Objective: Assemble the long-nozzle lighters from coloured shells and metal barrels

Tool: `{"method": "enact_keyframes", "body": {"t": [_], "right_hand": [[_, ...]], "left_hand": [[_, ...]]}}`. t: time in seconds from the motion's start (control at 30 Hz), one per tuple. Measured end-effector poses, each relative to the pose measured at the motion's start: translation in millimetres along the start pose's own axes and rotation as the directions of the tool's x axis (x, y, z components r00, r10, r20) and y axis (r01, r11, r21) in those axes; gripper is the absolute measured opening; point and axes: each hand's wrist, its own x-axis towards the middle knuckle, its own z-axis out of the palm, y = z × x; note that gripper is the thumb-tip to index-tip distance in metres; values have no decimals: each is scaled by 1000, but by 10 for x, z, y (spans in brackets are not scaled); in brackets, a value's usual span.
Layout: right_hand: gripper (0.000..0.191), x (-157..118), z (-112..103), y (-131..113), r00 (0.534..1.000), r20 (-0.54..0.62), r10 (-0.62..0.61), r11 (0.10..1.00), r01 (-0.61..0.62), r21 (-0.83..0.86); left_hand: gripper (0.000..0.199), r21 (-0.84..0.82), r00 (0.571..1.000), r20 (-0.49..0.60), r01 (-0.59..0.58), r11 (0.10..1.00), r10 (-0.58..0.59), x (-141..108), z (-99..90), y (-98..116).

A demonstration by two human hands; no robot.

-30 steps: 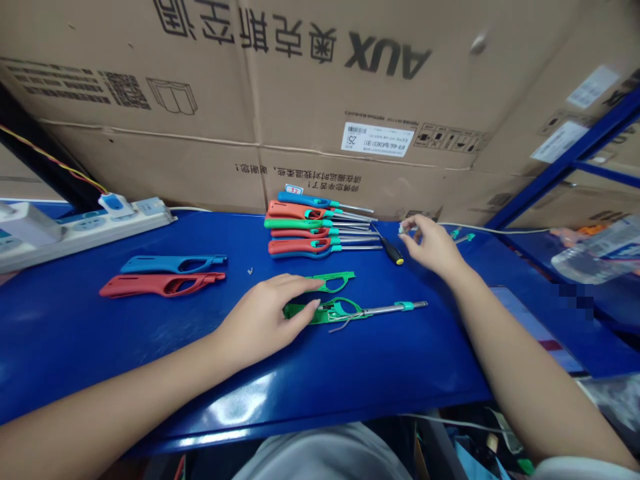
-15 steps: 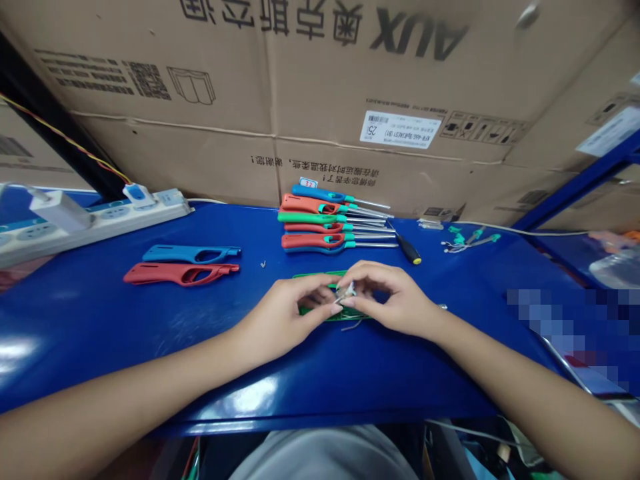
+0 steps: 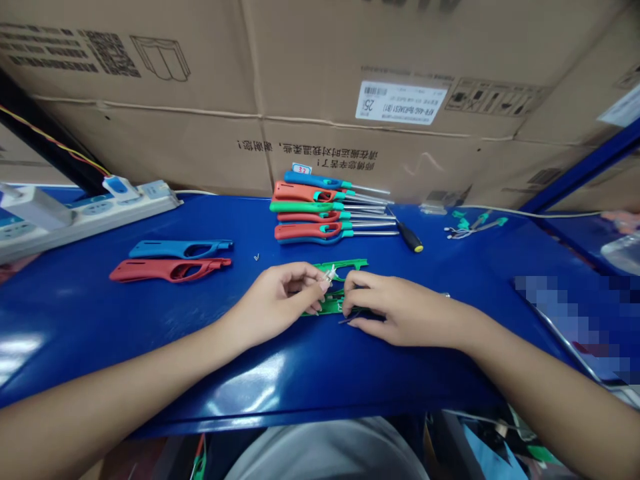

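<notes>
My left hand (image 3: 283, 293) is closed, pinching a small white and metallic lighter part (image 3: 329, 275) between thumb and fingertips. Beneath both hands lies an opened green lighter casing: one half (image 3: 353, 265) is at the back, the other half (image 3: 327, 307) in front, with small parts in it. My right hand (image 3: 383, 303) hovers over the front half's right end, fingers curved and thumb apart from them. A thin dark wire or tube (image 3: 344, 322) lies at its thumb and fingertips; I see no firm grip on it. The palm hides part of the casing.
Several assembled lighters (image 3: 310, 232) lie stacked at the back, beside a black screwdriver (image 3: 411, 238). Blue (image 3: 160, 249) and red (image 3: 145, 270) casings lie left, near tiny metal pieces (image 3: 257, 257). Teal-tipped parts (image 3: 480, 223) lie right. A power strip (image 3: 95, 217) and cardboard box (image 3: 310, 127) border the table.
My hands have separated. The small part, earlier between both hands, is now in my left hand only, and my right hand has lowered onto the casing's right end. The view has shifted slightly.
</notes>
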Motion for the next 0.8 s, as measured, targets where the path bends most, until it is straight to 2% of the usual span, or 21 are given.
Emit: {"method": "enact_keyframes", "body": {"t": [0.13,0.23,0.33,0.43,0.5,0.63,0.8], "right_hand": [[8,41,-2,44,996,-89,-29,995,37,91],[5,64,-11,74,988,-130,81,964,-45,261],[11,94,1,124,954,-50,295,806,-221,550],[20,136,18,196,920,-22,392,620,-246,745],[23,162,21,239,923,-13,384,549,-216,808],[28,192,24,267,932,15,362,468,-196,862],[34,211,73,245,926,45,375,421,-213,882]], "left_hand": [[25,56,1000,5,-5,998,5,12,-4,16],[25,95,1000,8,-7,995,7,15,-15,27],[26,135,1000,8,-12,991,11,10,-24,39],[25,148,1000,6,-14,989,14,-1,-30,43],[25,148,1000,9,-15,989,14,-6,-32,39],[26,168,1000,18,-10,986,7,-10,-40,26],[30,169,999,31,4,986,-10,-1,-52,15]]}}
